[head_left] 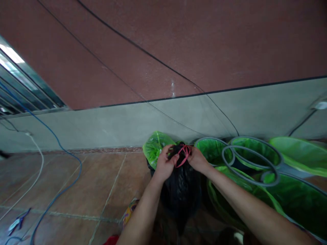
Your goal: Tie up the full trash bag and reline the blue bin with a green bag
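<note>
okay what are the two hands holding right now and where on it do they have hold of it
Both hands hold a red band stretched at the gathered neck of a black bag: the left hand at its left end, the right hand at its right end.

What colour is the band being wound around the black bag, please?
Red band, head view.

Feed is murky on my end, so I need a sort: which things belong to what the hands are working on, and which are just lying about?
In hand:
left hand and right hand, both at the bag's neck
black bag
red band, stretched between the fingers

Lying about:
green bins with grey rims
green bag behind
blue cable
white cable
</note>
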### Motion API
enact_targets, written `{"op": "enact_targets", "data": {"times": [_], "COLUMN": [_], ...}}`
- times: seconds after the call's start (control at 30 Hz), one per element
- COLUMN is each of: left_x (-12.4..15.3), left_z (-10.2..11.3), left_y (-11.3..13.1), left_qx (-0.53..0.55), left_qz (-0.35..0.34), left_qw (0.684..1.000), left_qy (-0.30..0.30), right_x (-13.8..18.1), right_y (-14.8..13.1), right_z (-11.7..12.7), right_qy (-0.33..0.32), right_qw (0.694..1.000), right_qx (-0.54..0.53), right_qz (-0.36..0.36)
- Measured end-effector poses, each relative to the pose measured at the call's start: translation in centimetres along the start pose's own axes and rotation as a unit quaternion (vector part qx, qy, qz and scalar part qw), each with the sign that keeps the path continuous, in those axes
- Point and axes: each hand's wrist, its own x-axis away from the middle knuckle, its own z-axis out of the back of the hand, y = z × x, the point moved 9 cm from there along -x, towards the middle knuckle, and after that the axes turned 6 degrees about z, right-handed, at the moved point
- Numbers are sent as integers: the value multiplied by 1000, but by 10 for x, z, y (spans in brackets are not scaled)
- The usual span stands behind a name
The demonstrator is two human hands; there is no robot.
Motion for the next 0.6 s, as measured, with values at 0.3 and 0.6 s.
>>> {"op": "enact_targets", "data": {"times": [0.3,0.6], "left_x": [-52,-72], "left_z": [25,23], "left_y": [-20,-115], "left_qx": [-63,-185], "left_qz": [1,141], "left_qw": [998,972], "left_qy": [23,-25], "right_x": [-94,-85], "right_y": [-29,149], "right_z": [55,-56], "right_qy": [147,-118], "right_qw": [983,946], "right_qx": [71,260], "right_qz": [85,-154]}}
